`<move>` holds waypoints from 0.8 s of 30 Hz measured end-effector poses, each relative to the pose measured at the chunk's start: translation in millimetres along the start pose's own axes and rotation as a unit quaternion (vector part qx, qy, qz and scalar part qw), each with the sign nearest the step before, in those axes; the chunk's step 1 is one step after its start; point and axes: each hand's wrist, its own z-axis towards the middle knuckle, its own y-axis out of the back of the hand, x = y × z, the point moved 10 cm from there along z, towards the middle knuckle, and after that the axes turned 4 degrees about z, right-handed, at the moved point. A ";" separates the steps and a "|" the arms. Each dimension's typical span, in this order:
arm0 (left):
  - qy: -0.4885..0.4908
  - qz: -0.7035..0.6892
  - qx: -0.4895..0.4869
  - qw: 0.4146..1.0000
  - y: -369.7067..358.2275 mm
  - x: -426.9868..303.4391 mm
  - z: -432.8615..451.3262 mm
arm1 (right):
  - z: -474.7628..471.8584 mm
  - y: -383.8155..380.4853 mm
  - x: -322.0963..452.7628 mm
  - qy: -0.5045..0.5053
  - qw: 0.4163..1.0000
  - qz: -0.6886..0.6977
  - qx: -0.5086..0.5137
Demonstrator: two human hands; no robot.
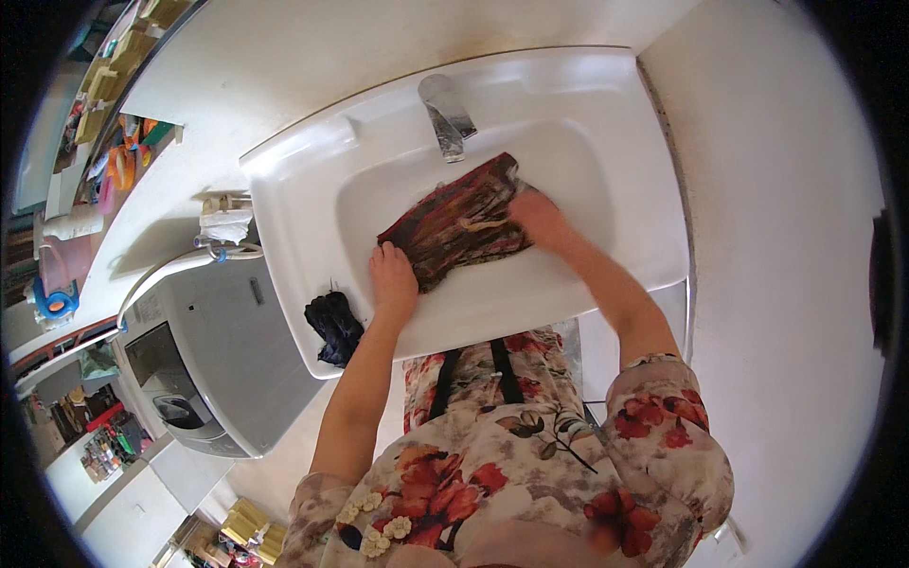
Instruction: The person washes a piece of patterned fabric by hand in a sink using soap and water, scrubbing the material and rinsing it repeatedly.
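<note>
A wet, dark patterned cloth (454, 227) with red edging lies spread in the basin of a white washbasin (639, 234), below a chrome faucet (447, 117). My left hand (395, 280) presses on the cloth's left end, its fingers lying on the fabric by the basin's near left side. At the cloth's right end is my right hand (538, 216), slightly blurred, fingers curled against the fabric; whether it grips the cloth is hard to tell. A bunched black cloth (334, 326) rests on the washbasin's front left corner, apart from both hands.
A grey washing machine (227, 348) stands left of the washbasin, with a pale hose (156, 270) running above it to a wall tap (206, 245). Walls rise behind and to the right. Shelves with assorted goods fill the far left.
</note>
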 end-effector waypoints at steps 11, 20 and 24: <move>-0.030 -0.012 0.043 0.999 11.2 -12.0 -14.4 | 24.2 -17.8 104.1 0.119 0.986 0.110 -0.044; -0.284 0.045 0.130 0.949 10.6 -74.1 -0.2 | -44.6 21.4 -72.0 -0.262 0.798 0.522 -0.147; -0.143 -0.312 0.090 0.935 -14.7 -43.2 42.3 | -55.3 17.6 -13.3 -0.233 0.507 0.826 -0.080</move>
